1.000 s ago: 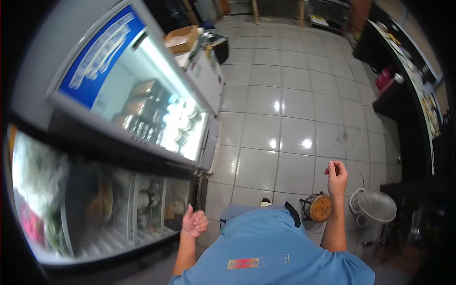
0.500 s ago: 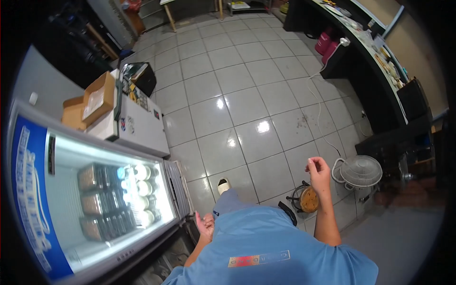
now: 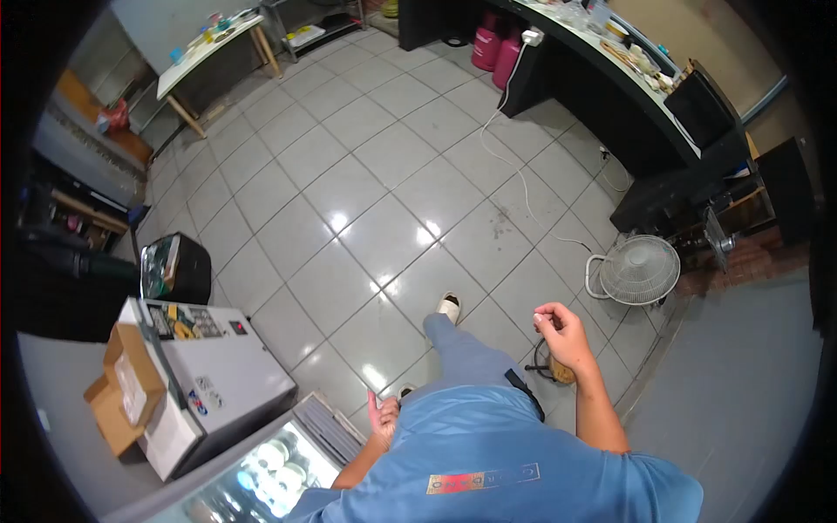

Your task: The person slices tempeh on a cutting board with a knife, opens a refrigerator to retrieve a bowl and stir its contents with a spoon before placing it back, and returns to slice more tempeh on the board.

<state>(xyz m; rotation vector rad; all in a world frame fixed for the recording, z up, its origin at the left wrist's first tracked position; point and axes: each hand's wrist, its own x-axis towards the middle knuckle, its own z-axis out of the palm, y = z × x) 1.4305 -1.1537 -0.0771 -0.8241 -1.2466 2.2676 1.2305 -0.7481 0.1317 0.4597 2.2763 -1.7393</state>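
My left hand (image 3: pixel 384 416) hangs by my left hip, its fingers curled in and its thumb sticking up. I see nothing in it. Beyond it lies the lower end of a lit display fridge (image 3: pixel 270 466) with rows of white-lidded containers behind the glass. My right hand (image 3: pixel 562 337) is raised out in front on the right, fingers bent and thumb close to the fingertips. No object shows between them. Below its wrist, a round wooden-topped stool (image 3: pixel 561 373) is partly covered by my arm and shirt.
A grey-white cabinet (image 3: pixel 231 370) bearing an open cardboard box (image 3: pixel 122 392) stands left, near a black bin (image 3: pixel 187 270). A fan (image 3: pixel 641 270) sits right, its white cord (image 3: pixel 526 187) crossing the tiles. A long black counter (image 3: pixel 558 70) and pink gas cylinders (image 3: pixel 486 48) are at the back right.
My view has turned right and moved forward, so the fridge has slid down at the lower left. A table at the back left shows more. Both hands keep much the same shape.
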